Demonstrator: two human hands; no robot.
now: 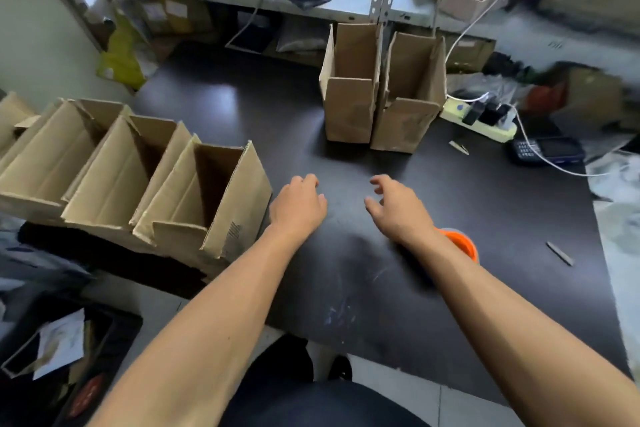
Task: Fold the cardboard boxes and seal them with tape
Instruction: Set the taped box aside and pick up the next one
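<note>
Empty hands hover over the dark worktop (450, 191), between two groups of brown cardboard boxes.

Left hand (298, 205) and right hand (393, 206), fingers loosely apart, hold nothing; the tilted open box (239, 204) just left is nearest, two upright boxes (381, 94) stand well beyond, upper centre.

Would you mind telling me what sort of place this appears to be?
Probably a small packing or stockroom workspace: opened cardboard boxes stand on a dark worktable, more boxes lean in a row at left, and a metal shelf behind holds bags and cartons.
</note>
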